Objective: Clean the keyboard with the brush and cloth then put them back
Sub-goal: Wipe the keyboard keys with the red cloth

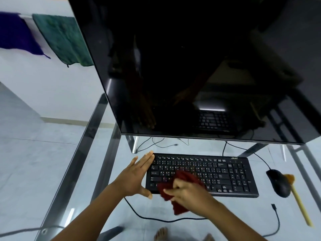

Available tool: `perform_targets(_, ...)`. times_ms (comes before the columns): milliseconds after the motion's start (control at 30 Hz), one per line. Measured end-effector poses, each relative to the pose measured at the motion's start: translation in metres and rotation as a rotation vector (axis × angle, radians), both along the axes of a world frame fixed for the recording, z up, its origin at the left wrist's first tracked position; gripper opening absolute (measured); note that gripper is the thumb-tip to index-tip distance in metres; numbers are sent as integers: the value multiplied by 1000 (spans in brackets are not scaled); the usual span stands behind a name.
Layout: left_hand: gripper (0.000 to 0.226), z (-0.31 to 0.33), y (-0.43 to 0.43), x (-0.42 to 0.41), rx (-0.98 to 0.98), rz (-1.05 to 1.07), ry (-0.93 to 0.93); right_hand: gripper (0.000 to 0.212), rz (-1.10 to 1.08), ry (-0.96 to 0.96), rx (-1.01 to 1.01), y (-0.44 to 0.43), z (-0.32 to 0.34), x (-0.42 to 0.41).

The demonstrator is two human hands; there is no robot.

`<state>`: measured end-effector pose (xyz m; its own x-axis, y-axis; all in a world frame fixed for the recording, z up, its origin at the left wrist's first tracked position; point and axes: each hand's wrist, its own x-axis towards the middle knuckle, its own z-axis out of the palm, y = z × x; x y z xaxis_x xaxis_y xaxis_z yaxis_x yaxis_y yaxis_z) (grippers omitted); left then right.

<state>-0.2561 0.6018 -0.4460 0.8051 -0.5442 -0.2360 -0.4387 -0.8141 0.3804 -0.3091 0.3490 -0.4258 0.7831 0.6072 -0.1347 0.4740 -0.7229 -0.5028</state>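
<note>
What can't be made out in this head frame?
- Lower-left keys of the black keyboard: covered by the dark red cloth and the right hand gripping it.
- Bristle end of the yellow-handled brush: partly behind the black mouse, blurred.
- Key legends: too small to read.
- Left hand, open at the keyboard's left edge: contact unclear.

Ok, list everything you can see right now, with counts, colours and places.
keyboard: 1, black, glass desk centre
red cloth: 1, dark red, on keyboard's left half
mouse: 1, black, right of keyboard
brush: 1, yellow handle, right of the mouse
monitor: 1, black, behind keyboard
hanging cloths: 2, purple and green, upper left
cables: several, black
left hand: open, flat against keyboard's left end
right hand: grip on red cloth
</note>
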Motion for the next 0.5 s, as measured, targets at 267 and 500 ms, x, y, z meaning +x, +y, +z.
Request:
perform_targets(267,139,-2,0,0,42,-2,-9,36,-503,-170,-228,-1,2,56)
perform_targets(500,139,-5,0,-1,60,1,-46,28,-593,-159,-284,-15,4,75)
